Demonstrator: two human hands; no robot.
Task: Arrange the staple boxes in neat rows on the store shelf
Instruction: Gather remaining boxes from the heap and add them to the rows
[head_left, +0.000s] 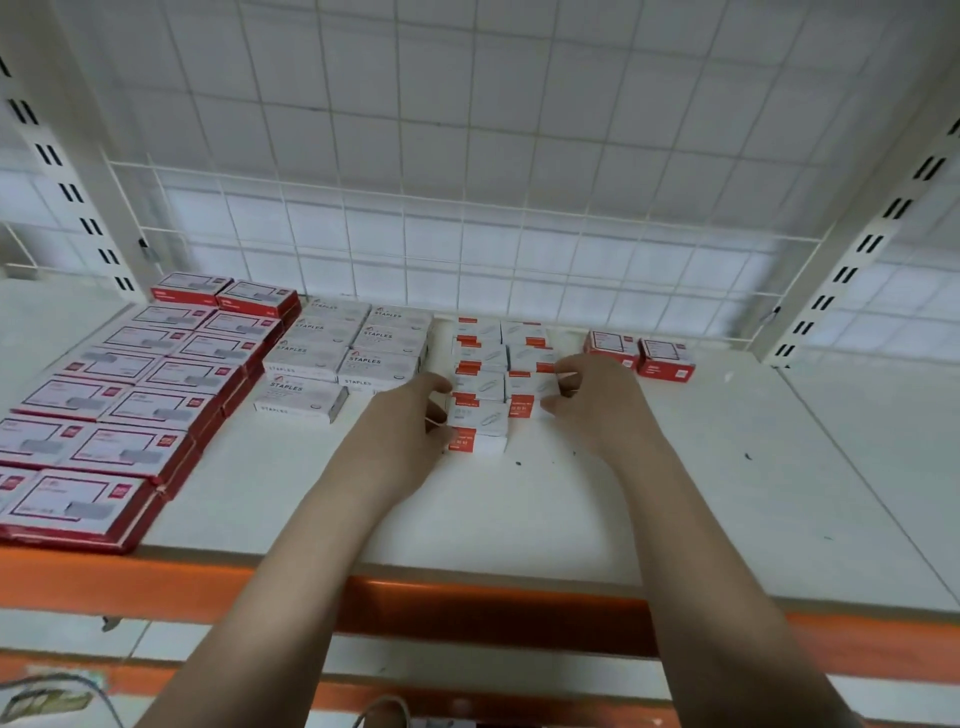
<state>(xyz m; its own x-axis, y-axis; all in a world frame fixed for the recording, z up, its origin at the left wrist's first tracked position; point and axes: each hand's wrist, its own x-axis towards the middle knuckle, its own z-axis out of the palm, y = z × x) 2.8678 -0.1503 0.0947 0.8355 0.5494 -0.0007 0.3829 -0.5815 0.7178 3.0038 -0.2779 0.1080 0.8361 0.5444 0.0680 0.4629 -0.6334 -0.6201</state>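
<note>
White-and-orange staple boxes (480, 384), two columns mid-shelf (675, 467) right of the STAPLES stack (345, 358): left hand (410, 421) and right hand (592, 397) fingers pinching the columns' sides, squaring; next, likely aligning the front box.

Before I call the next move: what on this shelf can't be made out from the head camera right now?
- Small orange-and-white boxes: print is blurred, and the left hand and right hand cover the stack's sides.
- Fingers: how they grip is hidden behind the hands.
- Large red boxes: labels are blurred and the left edge cuts the row.
- Two red boxes at back: text is too small.
</note>
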